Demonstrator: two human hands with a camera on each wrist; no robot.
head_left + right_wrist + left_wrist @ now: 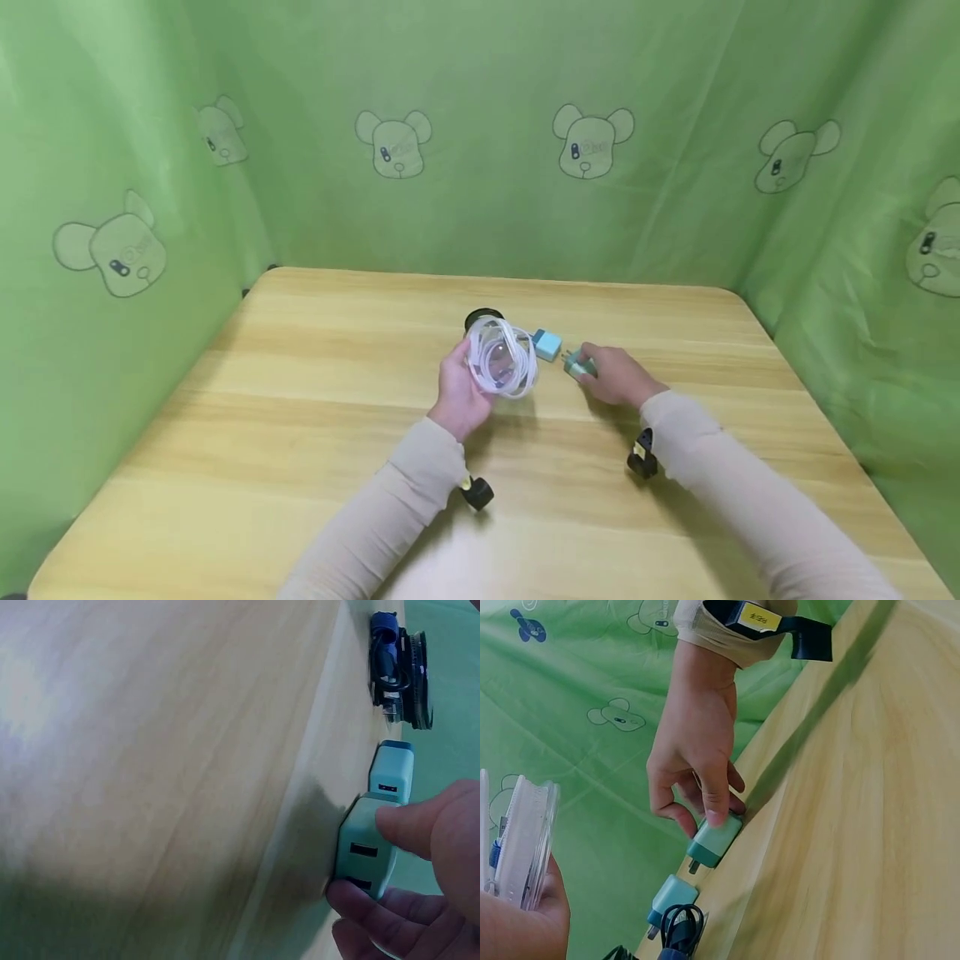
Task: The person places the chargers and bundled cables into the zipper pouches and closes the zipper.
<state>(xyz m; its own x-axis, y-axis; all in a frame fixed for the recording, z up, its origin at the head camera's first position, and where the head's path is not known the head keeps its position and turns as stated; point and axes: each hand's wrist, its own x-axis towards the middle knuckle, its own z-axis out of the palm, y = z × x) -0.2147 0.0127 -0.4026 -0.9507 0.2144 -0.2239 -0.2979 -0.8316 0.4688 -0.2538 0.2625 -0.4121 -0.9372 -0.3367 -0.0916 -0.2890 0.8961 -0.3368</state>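
Observation:
My left hand [461,398] holds up a coil of white cable [525,360]. In the left wrist view the coil sits in a clear case [544,840], turned on edge. With thumb and fingers, my right hand [621,377] pinches a green charger plug [576,367]; its prongs point left in the head view. Two USB slots show on the plug's end in the right wrist view. Close to its prongs, a light blue charger plug [548,345] lies on the table. Behind the held coil is a black coiled cable [416,682], partly hidden in the head view.
The wooden table [315,350] has rounded far corners. Green curtains [480,225] printed with bear heads hang round its back and sides. A black wrist device [477,493] is strapped by the left sleeve, and another one [642,457] by the right.

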